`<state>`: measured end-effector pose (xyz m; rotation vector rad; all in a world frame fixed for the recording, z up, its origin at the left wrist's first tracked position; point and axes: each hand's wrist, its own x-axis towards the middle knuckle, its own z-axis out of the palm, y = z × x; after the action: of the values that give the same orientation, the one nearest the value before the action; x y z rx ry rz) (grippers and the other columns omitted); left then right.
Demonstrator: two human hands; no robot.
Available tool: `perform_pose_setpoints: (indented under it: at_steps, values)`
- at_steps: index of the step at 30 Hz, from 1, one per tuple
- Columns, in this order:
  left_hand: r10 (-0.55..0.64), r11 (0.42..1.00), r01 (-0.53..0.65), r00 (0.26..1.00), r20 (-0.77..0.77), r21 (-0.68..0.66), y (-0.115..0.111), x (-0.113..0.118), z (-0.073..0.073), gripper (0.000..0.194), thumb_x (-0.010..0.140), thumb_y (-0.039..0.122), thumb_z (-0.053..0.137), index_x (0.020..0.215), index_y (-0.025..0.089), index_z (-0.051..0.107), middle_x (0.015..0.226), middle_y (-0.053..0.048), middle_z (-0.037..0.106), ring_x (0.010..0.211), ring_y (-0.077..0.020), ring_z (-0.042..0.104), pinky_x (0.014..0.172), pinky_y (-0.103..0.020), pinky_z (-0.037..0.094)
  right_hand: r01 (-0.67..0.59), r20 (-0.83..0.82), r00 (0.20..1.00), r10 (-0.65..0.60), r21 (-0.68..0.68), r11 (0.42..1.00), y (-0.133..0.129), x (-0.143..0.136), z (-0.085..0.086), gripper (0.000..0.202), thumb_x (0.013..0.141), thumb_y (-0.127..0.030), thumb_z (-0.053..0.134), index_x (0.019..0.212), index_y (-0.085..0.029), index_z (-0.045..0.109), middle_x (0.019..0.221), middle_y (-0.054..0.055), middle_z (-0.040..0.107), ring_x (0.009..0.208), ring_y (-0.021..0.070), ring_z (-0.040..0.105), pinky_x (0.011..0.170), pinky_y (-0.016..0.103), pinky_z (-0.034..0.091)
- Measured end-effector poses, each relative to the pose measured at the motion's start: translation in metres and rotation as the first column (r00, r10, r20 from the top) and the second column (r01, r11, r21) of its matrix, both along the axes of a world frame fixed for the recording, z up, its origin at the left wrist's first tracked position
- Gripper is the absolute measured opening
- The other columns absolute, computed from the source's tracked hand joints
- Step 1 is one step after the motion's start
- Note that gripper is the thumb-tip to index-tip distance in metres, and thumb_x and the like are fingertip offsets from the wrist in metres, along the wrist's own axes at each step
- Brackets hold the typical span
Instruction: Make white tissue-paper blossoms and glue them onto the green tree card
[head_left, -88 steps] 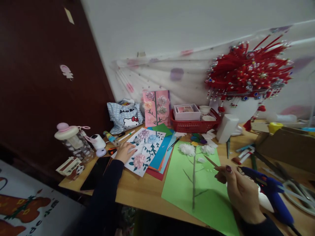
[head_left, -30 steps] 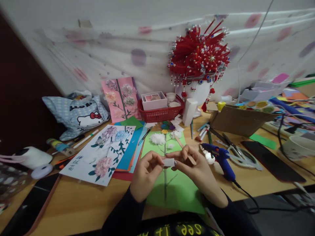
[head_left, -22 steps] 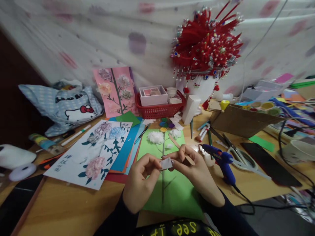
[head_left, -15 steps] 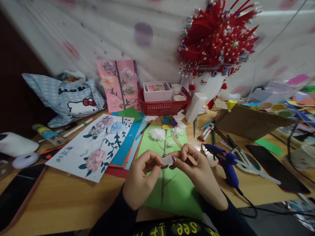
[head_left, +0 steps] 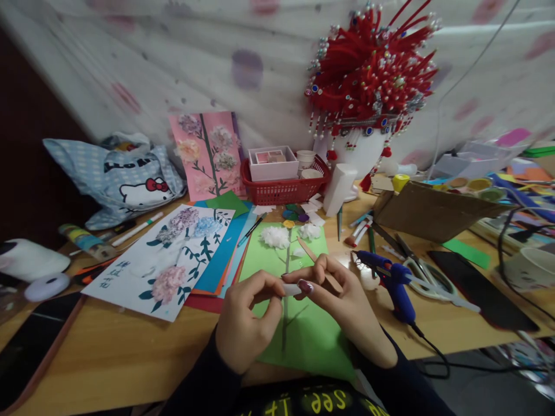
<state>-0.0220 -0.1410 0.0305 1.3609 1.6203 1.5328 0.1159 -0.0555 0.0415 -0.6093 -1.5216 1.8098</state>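
Observation:
Over a light green sheet (head_left: 314,341), my left hand (head_left: 249,320) pinches one end of a small white piece of paper (head_left: 291,289). The fingertips of my right hand (head_left: 342,306) press on its other end, so the piece spans the two hands and looks bent or rolled. A flat wooden craft stick (head_left: 307,250) is also tucked in my right hand, its free end pointing up and left past the fingers. Beneath, the green sheet bears a dark painted stem (head_left: 284,335) and fluffy white paper flowers (head_left: 274,237) near its top.
To the right lie a blue glue gun (head_left: 396,289) with its cord, scissors (head_left: 427,277) and a dark phone (head_left: 481,292). On the left is a finished flower picture (head_left: 143,277) over coloured sheets. Behind stand a red basket (head_left: 281,190), a white bottle (head_left: 340,190) and a red beaded headdress (head_left: 373,75).
The white paper has turned from a flat face to a narrow, curled shape between my fingers. My right thumb has moved over its end. The view has shifted slightly.

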Motion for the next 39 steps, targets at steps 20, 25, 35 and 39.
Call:
perform_pose_setpoints:
  at_steps: [20, 25, 35, 39]
  values:
    - [0.010, 1.000, -0.007, 0.990, 0.138, -0.022, -0.003, 0.003, 0.000, 0.011, 0.070, 0.010, 0.053, 0.065, 0.020, 0.052, 0.087, -0.004, 0.069, 0.080, -0.0165, 0.066, 0.074, -0.025, 0.053, -0.016, -0.031, 0.999, 0.014, -0.070, 0.997, 0.000, -0.002, -0.011, 0.041, 0.070, -0.030, 0.075, 0.070, -0.022, 0.035, 0.089, 0.004, 0.071, 0.086, 0.0186, 0.068, 0.080, 0.035, 0.054]
    - [-0.004, 1.000, 0.007, 0.975, 0.224, -0.012, -0.004, 0.001, 0.001, 0.002, 0.076, 0.018, 0.055, 0.077, 0.019, 0.054, 0.088, -0.006, 0.068, 0.086, -0.0186, 0.066, 0.076, -0.027, 0.053, -0.004, -0.029, 1.000, 0.002, -0.057, 0.998, 0.000, -0.002, -0.011, 0.041, 0.070, -0.029, 0.075, 0.067, -0.022, 0.035, 0.085, 0.004, 0.072, 0.081, 0.0180, 0.068, 0.073, 0.031, 0.055]
    - [0.054, 0.996, -0.032, 0.962, 0.267, -0.086, 0.001, 0.002, -0.005, 0.022, 0.074, 0.027, 0.066, 0.087, 0.020, 0.049, 0.082, -0.004, 0.070, 0.080, -0.0182, 0.069, 0.071, -0.025, 0.055, 0.012, -0.058, 0.998, -0.015, -0.063, 0.998, 0.000, -0.002, -0.012, 0.037, 0.073, -0.026, 0.074, 0.067, -0.021, 0.037, 0.086, 0.005, 0.072, 0.080, 0.0173, 0.069, 0.074, 0.029, 0.055]
    - [0.078, 0.997, -0.078, 0.997, -0.022, -0.009, -0.002, 0.001, -0.005, 0.015, 0.080, 0.020, 0.059, 0.094, 0.021, 0.053, 0.090, -0.003, 0.071, 0.088, -0.0179, 0.069, 0.079, -0.027, 0.054, 0.017, -0.070, 0.997, -0.020, -0.043, 0.999, 0.000, -0.002, -0.012, 0.036, 0.072, -0.025, 0.074, 0.067, -0.020, 0.039, 0.093, 0.005, 0.070, 0.086, 0.0163, 0.068, 0.078, 0.029, 0.054]
